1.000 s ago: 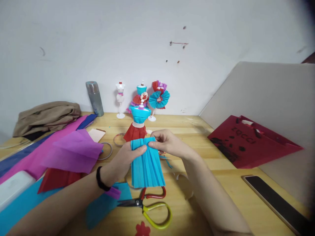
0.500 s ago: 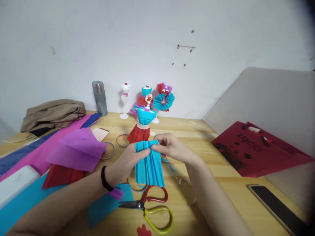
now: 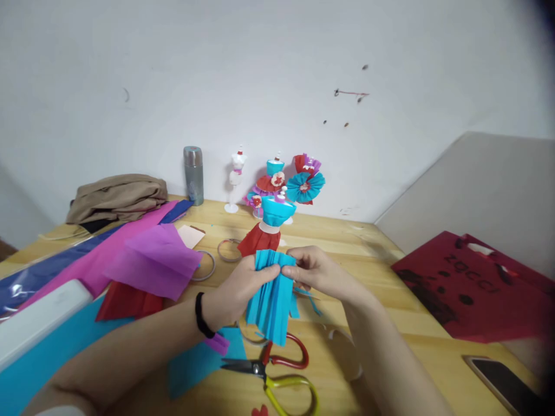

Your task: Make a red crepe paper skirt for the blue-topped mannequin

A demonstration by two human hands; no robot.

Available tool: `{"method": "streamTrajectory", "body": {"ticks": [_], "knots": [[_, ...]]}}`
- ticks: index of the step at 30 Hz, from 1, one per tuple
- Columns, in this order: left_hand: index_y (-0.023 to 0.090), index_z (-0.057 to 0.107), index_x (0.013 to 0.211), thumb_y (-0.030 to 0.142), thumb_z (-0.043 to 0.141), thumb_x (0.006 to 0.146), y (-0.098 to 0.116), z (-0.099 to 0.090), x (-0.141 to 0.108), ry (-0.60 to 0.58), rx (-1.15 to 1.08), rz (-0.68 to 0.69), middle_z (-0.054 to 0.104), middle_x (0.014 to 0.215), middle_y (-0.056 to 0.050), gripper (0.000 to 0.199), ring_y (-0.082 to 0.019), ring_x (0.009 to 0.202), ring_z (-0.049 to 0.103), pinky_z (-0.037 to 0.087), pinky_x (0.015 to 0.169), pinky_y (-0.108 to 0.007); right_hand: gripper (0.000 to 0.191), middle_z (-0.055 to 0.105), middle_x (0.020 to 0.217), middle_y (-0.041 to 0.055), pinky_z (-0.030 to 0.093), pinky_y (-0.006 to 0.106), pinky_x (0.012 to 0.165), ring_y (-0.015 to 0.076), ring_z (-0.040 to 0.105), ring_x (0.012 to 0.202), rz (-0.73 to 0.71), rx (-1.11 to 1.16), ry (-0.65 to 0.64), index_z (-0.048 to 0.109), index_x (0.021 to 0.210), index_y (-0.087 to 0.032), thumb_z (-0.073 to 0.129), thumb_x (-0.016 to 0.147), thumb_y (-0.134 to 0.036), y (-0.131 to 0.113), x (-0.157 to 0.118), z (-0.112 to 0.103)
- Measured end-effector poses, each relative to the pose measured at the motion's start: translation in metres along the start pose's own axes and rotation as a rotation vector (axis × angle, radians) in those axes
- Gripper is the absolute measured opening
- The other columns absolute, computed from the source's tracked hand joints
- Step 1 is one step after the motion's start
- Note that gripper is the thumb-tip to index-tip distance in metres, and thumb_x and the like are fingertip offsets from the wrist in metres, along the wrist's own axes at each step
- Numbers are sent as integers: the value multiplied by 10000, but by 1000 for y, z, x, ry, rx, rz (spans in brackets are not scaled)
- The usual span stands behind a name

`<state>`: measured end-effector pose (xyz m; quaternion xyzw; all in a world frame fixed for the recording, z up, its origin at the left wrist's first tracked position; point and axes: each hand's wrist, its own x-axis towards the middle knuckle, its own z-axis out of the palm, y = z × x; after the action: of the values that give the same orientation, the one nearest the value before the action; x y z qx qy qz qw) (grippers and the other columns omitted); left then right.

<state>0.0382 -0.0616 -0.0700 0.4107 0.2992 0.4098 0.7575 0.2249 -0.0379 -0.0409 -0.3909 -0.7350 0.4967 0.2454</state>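
A pleated piece of blue paper [image 3: 269, 306] hangs between my hands, its folds running downward. My left hand [image 3: 243, 283] pinches its upper edge with the thumb in front; a black band circles that wrist. My right hand [image 3: 314, 268] pinches the top right corner, thumb against the paper, other fingers curled behind. Just beyond stands a small dress form [image 3: 277, 212] with a blue top, a white waistband and a red skirt. Below the paper lie open scissors [image 3: 260, 368] with one red and one yellow handle.
Behind are more dress forms [image 3: 235, 178], one with a blue rosette [image 3: 306, 188], and a metal flask [image 3: 193, 176]. Purple paper [image 3: 154, 260], brown cloth [image 3: 119, 198] and a white box [image 3: 41, 323] lie left. A red bag [image 3: 472, 289] and phone [image 3: 505, 384] are right.
The view has shifted, so most things appear farther right and slightly lower. The pleated paper's lower end has swung left relative to my hands, which keep their hold.
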Motion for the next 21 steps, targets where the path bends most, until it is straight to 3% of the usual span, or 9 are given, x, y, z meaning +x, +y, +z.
{"method": "streamTrajectory", "body": {"ticks": [9,16,21], "knots": [[108,713,871,477,929,553,7,2,-1,43,15,21,703,779,-44,533,-136,685,633,515,661,-264,564,523,574,-20,369,217,476,75,458,489,42,58,17,547,717,-167,693,763,-709,0,-2,-2],[118,717,903,396,868,688,9,-3,1,28,13,91,717,801,-52,383,-150,695,658,540,678,-278,514,506,557,-45,390,222,501,71,443,488,89,118,84,569,729,-164,807,690,-618,-1,-2,-3],[114,713,1003,358,825,761,12,-4,0,-18,33,150,740,871,-88,362,-178,694,687,569,696,-321,529,538,635,-23,429,246,556,101,497,583,24,137,162,545,708,-172,788,700,-641,-2,-3,-3]]}}
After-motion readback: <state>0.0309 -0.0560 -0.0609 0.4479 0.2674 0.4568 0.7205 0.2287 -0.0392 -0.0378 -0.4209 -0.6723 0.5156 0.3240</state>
